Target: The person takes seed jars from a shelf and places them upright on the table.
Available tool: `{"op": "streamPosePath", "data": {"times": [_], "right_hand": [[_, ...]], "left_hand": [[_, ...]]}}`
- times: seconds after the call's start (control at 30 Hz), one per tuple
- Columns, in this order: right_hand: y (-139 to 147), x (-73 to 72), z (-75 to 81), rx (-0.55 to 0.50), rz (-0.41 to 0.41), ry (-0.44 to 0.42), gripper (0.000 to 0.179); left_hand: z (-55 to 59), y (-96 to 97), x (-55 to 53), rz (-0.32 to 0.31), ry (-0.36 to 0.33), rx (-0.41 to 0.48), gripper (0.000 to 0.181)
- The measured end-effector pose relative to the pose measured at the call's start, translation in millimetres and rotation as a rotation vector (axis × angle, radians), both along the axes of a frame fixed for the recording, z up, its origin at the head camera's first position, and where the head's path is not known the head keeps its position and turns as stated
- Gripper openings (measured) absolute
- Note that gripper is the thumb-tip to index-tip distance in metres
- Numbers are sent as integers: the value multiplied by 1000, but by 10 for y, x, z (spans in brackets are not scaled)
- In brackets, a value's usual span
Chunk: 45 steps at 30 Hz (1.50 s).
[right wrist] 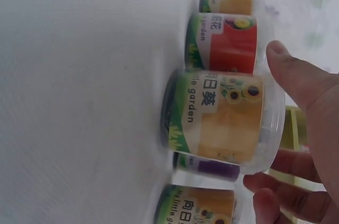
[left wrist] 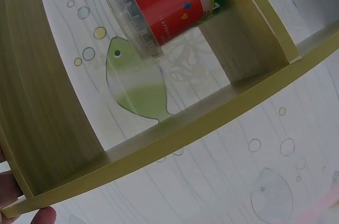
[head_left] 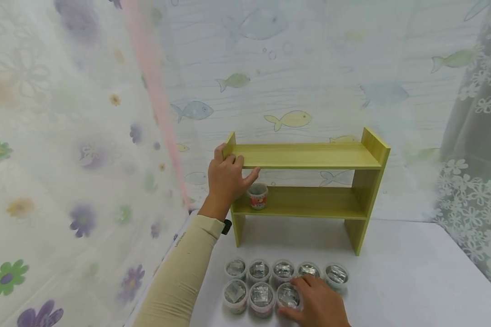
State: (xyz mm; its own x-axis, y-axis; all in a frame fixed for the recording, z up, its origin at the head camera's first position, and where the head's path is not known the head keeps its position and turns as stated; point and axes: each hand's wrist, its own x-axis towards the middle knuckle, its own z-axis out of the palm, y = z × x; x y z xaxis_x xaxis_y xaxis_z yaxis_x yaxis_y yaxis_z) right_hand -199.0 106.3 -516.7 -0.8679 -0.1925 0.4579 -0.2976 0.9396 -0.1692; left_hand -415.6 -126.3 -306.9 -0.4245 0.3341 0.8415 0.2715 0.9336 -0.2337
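Observation:
A small yellow-green wooden two-tier shelf [head_left: 307,156] stands on the white table. My left hand [head_left: 227,177] grips the left end of its upper board, fingers over the side panel. Just below that hand, a red-labelled planting tub [head_left: 258,197] sits on the lower board; the left wrist view shows its clear lid. My right hand [head_left: 317,302] is at the front-row tub [head_left: 288,296] on the right. In the right wrist view, this sunflower-labelled "little garden" tub has my thumb [right wrist: 278,52] off one side of its clear lid and my fingers by the other.
Several more lidded tubs [head_left: 262,295] stand in two close rows before the shelf, with one tub [head_left: 337,276] at the back row's right end. A fish-print curtain [head_left: 294,68] hangs behind, and a flowered curtain [head_left: 86,159] closes the left side.

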Motion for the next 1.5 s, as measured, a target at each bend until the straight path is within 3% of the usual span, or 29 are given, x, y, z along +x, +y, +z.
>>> {"op": "streamPosePath", "data": {"times": [0.4, 0.77, 1.03, 1.33, 1.5], "right_hand": [[7, -130, 131, -55, 71, 97, 63], [-39, -307, 321, -126, 69, 89, 59], [-85, -467, 484, -203, 58, 27, 50], [-70, -732, 579, -226, 159, 210, 52], [-73, -823, 666, -229, 168, 242, 51]], "left_hand": [[-31, -1, 17, -2, 11, -4, 66], [2, 3, 51, -1, -4, 4, 64], [21, 8, 69, 7, -35, 14, 63], [16, 5, 54, 16, -37, 6, 65], [16, 5, 44, 19, -28, 0, 65]]}}
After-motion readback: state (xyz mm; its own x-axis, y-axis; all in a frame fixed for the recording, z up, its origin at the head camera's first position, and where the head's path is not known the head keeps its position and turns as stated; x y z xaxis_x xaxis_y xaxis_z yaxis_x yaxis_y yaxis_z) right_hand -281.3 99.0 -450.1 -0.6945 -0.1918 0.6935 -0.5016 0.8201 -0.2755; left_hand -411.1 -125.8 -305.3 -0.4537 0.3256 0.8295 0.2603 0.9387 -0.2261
